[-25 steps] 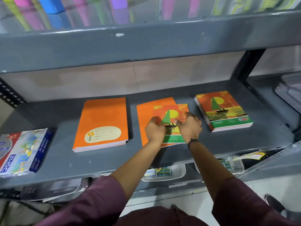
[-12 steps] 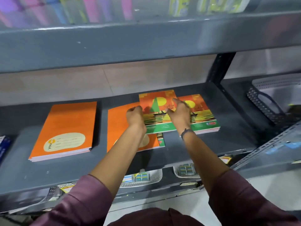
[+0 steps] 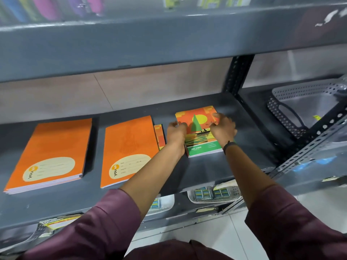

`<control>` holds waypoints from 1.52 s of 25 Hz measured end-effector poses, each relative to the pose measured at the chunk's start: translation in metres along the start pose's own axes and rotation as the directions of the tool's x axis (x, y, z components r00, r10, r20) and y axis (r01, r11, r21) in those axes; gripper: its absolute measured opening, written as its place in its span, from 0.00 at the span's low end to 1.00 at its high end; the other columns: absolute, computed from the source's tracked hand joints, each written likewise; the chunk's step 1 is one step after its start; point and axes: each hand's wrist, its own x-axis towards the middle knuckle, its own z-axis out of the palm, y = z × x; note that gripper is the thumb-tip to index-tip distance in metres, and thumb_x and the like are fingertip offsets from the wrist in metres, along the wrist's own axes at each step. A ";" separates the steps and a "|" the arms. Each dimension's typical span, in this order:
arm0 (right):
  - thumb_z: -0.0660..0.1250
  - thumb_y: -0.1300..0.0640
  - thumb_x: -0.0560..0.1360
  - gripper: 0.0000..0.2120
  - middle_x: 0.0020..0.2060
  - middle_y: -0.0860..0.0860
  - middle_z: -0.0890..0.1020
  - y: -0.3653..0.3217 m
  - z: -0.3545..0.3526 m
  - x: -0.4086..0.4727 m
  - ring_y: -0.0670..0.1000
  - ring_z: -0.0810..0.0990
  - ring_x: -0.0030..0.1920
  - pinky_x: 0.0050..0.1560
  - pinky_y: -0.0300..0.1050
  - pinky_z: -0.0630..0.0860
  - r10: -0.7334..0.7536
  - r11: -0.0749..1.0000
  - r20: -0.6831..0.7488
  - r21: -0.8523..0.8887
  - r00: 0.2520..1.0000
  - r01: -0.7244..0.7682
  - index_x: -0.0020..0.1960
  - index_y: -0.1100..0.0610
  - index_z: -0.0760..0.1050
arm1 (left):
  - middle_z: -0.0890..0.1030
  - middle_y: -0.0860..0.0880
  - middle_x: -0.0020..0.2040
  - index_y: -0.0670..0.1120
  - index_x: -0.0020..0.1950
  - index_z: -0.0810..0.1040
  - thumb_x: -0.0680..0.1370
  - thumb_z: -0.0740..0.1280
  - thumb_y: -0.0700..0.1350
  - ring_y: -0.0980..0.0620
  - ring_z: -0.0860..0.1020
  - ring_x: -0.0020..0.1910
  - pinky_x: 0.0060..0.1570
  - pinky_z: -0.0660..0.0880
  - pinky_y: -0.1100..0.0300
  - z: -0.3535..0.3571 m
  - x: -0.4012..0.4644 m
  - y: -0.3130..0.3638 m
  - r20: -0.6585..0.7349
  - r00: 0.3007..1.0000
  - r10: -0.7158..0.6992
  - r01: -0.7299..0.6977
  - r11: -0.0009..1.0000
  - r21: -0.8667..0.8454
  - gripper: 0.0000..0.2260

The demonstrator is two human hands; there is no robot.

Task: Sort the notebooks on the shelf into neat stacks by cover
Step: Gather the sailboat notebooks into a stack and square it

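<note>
On the grey shelf (image 3: 244,132), a stack of sailboat-cover notebooks (image 3: 200,136) lies at the right. My left hand (image 3: 176,133) grips its left edge and my right hand (image 3: 223,128) grips its right edge, both on the top notebook. A plain orange notebook (image 3: 129,149) lies in the middle, with another sailboat-cover notebook (image 3: 159,136) poking out from under its right edge. A stack of plain orange notebooks (image 3: 50,154) sits at the left.
A grey perforated basket (image 3: 300,107) sits on the neighbouring shelf to the right, behind a slotted upright (image 3: 236,77). White trays of small packets (image 3: 214,193) lie on the lower shelf. The upper shelf's board (image 3: 150,44) overhangs close above.
Both hands carried the sailboat-cover notebook from on top of the middle orange notebook to the right and set it on the right stack. The camera view shifted right.
</note>
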 end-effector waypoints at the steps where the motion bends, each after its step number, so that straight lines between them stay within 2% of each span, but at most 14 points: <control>1: 0.61 0.62 0.74 0.22 0.67 0.57 0.71 0.000 0.000 0.001 0.60 0.65 0.68 0.67 0.56 0.62 0.007 1.000 0.009 -0.007 1.000 -0.007 0.67 0.49 0.69 | 0.77 0.48 0.41 0.46 0.61 0.68 0.77 0.60 0.40 0.53 0.75 0.35 0.34 0.71 0.62 0.002 -0.002 0.000 0.007 1.000 0.005 -0.005 1.000 0.009 0.13; 5: 0.62 0.61 0.74 0.22 0.66 0.57 0.71 -0.004 0.004 -0.004 0.60 0.65 0.67 0.64 0.55 0.63 0.003 0.999 -0.057 -0.049 0.998 -0.006 0.67 0.51 0.70 | 0.79 0.43 0.57 0.45 0.59 0.70 0.77 0.62 0.40 0.47 0.76 0.50 0.50 0.73 0.55 -0.005 0.003 0.001 0.030 0.999 0.044 -0.047 0.994 0.099 0.11; 8: 0.62 0.60 0.73 0.20 0.65 0.56 0.74 -0.022 0.020 -0.026 0.60 0.68 0.65 0.64 0.54 0.66 -0.217 0.973 -0.180 -0.120 0.960 0.198 0.65 0.55 0.72 | 0.77 0.41 0.63 0.45 0.64 0.71 0.76 0.63 0.47 0.41 0.76 0.60 0.59 0.73 0.51 -0.048 0.012 -0.005 -0.089 0.957 0.276 -0.221 0.893 0.392 0.17; 11: 0.62 0.58 0.75 0.19 0.62 0.58 0.77 -0.052 0.052 -0.063 0.56 0.74 0.58 0.63 0.50 0.70 -0.446 0.895 0.093 0.019 0.890 0.446 0.66 0.56 0.72 | 0.73 0.42 0.67 0.48 0.66 0.71 0.76 0.59 0.55 0.38 0.68 0.67 0.68 0.65 0.45 -0.115 0.020 -0.011 -0.369 0.826 0.426 -0.023 0.680 0.733 0.20; 14: 0.65 0.55 0.75 0.23 0.58 0.60 0.80 -0.070 0.083 -0.096 0.58 0.80 0.56 0.60 0.50 0.76 -0.398 0.916 0.420 0.130 0.816 0.380 0.68 0.57 0.69 | 0.68 0.41 0.70 0.47 0.67 0.67 0.75 0.58 0.52 0.40 0.62 0.70 0.68 0.58 0.43 -0.155 0.017 -0.006 -0.508 0.797 0.328 0.189 0.663 0.724 0.22; 19: 0.68 0.57 0.72 0.25 0.63 0.59 0.78 -0.082 0.099 -0.096 0.59 0.77 0.62 0.63 0.51 0.74 -0.253 0.966 0.447 0.159 0.858 0.203 0.67 0.59 0.70 | 0.76 0.42 0.63 0.44 0.64 0.71 0.71 0.63 0.45 0.40 0.69 0.66 0.63 0.66 0.45 -0.186 0.018 0.004 -0.532 0.820 0.211 0.202 0.762 0.615 0.21; 21: 0.71 0.60 0.70 0.19 0.58 0.59 0.81 -0.087 0.103 -0.090 0.58 0.81 0.57 0.59 0.51 0.77 -0.177 0.961 0.451 0.269 0.875 0.055 0.60 0.61 0.76 | 0.86 0.46 0.46 0.40 0.49 0.80 0.67 0.65 0.39 0.43 0.78 0.54 0.58 0.73 0.50 -0.204 0.017 0.008 -0.400 0.907 0.133 0.064 0.894 0.443 0.13; 23: 0.72 0.64 0.68 0.14 0.53 0.57 0.83 -0.091 0.105 -0.086 0.54 0.81 0.47 0.52 0.49 0.78 -0.098 0.923 0.482 0.372 0.871 -0.102 0.54 0.63 0.80 | 0.85 0.54 0.30 0.45 0.35 0.83 0.66 0.66 0.32 0.49 0.81 0.40 0.55 0.75 0.51 -0.213 0.005 0.015 -0.175 0.978 0.111 -0.041 0.931 0.363 0.10; 27: 0.72 0.67 0.68 0.07 0.50 0.61 0.82 -0.103 0.111 -0.095 0.54 0.78 0.40 0.42 0.45 0.76 0.008 0.858 0.508 0.439 0.861 -0.267 0.47 0.66 0.80 | 0.77 0.46 0.54 0.43 0.65 0.67 0.75 0.65 0.35 0.45 0.78 0.49 0.46 0.73 0.55 -0.228 -0.009 0.036 -0.098 0.982 0.159 -0.108 0.910 0.400 0.19; 29: 0.70 0.68 0.70 0.11 0.54 0.63 0.81 -0.120 0.118 -0.106 0.55 0.79 0.44 0.51 0.52 0.78 -0.031 0.775 0.506 0.557 0.862 -0.299 0.53 0.67 0.79 | 0.76 0.44 0.53 0.43 0.69 0.64 0.76 0.65 0.35 0.48 0.78 0.41 0.39 0.75 0.57 -0.253 -0.006 0.046 -0.123 0.976 0.180 -0.142 0.954 0.265 0.23; 31: 0.67 0.67 0.72 0.13 0.53 0.61 0.81 -0.142 0.132 -0.121 0.55 0.79 0.45 0.58 0.55 0.76 -0.097 0.701 0.554 0.628 0.827 -0.339 0.57 0.66 0.77 | 0.76 0.43 0.52 0.43 0.69 0.65 0.76 0.64 0.34 0.51 0.77 0.38 0.37 0.75 0.59 -0.288 -0.004 0.059 -0.175 0.960 0.218 -0.186 0.966 0.182 0.22; 33: 0.66 0.66 0.74 0.11 0.51 0.59 0.81 -0.165 0.146 -0.140 0.55 0.79 0.45 0.52 0.51 0.76 -0.196 0.682 0.632 0.637 0.750 -0.359 0.56 0.64 0.77 | 0.77 0.44 0.52 0.42 0.67 0.67 0.76 0.63 0.34 0.52 0.77 0.38 0.40 0.77 0.59 -0.322 -0.004 0.074 -0.201 0.941 0.273 -0.243 0.956 0.164 0.19; 35: 0.66 0.66 0.74 0.13 0.51 0.58 0.81 -0.185 0.162 -0.164 0.56 0.79 0.48 0.47 0.46 0.76 -0.227 0.752 0.684 0.576 0.694 -0.321 0.58 0.64 0.76 | 0.79 0.46 0.45 0.43 0.60 0.70 0.76 0.63 0.33 0.50 0.78 0.39 0.39 0.79 0.58 -0.355 -0.004 0.090 -0.214 0.920 0.328 -0.284 0.935 0.213 0.14; 38: 0.68 0.65 0.72 0.13 0.55 0.62 0.82 -0.205 0.191 -0.192 0.58 0.81 0.53 0.49 0.48 0.77 -0.229 0.850 0.641 0.498 0.733 -0.170 0.56 0.66 0.77 | 0.77 0.46 0.39 0.44 0.47 0.72 0.74 0.68 0.35 0.43 0.79 0.46 0.50 0.80 0.45 -0.402 0.009 0.104 -0.253 0.899 0.356 -0.222 0.871 0.437 0.07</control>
